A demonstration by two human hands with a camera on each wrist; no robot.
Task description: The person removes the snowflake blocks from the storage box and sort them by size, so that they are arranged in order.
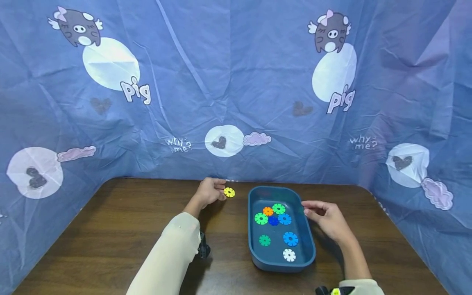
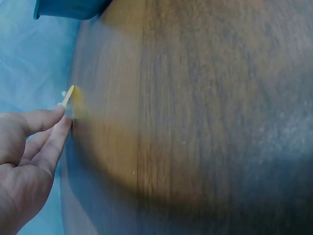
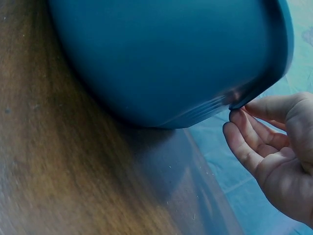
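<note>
Between thumb and fingertips my left hand (image 1: 212,191) pinches a yellow notched plastic disc (image 1: 229,192), left of the tub near the table's far edge. The left wrist view shows that disc (image 2: 69,96) edge-on, above the wood. A dark blue plastic tub (image 1: 281,266) holds several flat notched discs: an orange disc (image 1: 268,211), a white disc (image 1: 289,255), a dark blue disc (image 1: 273,221), plus green and lighter blue ones. My right hand (image 1: 329,220) grips the tub's right rim, its thumb and fingertips meeting at the lip (image 3: 238,104) in the right wrist view.
The brown wooden table (image 1: 121,237) runs back to a blue printed cloth (image 1: 228,102) that hangs behind it and on both sides. Dark wrist-worn devices show at the left cuff (image 1: 195,233) and the right cuff (image 1: 363,287).
</note>
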